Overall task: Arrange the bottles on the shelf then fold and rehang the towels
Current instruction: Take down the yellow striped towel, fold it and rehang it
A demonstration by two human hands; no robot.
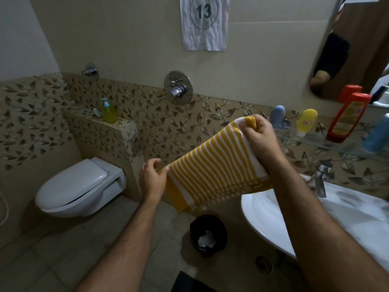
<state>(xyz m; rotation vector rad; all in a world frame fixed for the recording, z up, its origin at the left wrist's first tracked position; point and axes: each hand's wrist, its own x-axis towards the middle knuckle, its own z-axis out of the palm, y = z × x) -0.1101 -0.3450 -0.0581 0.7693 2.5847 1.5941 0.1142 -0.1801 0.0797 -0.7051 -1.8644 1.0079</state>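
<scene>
Gripping the top corner of the yellow-and-white striped towel (pixel 212 165) is the right hand (pixel 255 133), fingers curled tight at the cloth's two o'clock end, while the left hand (pixel 152 178) pinches the opposite corner down at eight o'clock. Between them the towel stretches taut and slanted, above the black bin (pixel 208 233) and just left of the white sink (pixel 273 234). Off at three o'clock, the bottles stand on the glass shelf (pixel 315 142): blue-grey (pixel 277 115), yellow (pixel 306 122), red (pixel 348 121).

Yellow-and-white striped towel (pixel 212 167) at centre. White toilet (pixel 80 186) at eight o'clock. Red (pixel 347 121), yellow (pixel 306 122) and blue (pixel 277 114) bottles at three o'clock. Beige wall tiles with dark leaf pattern (pixel 37 114).
</scene>
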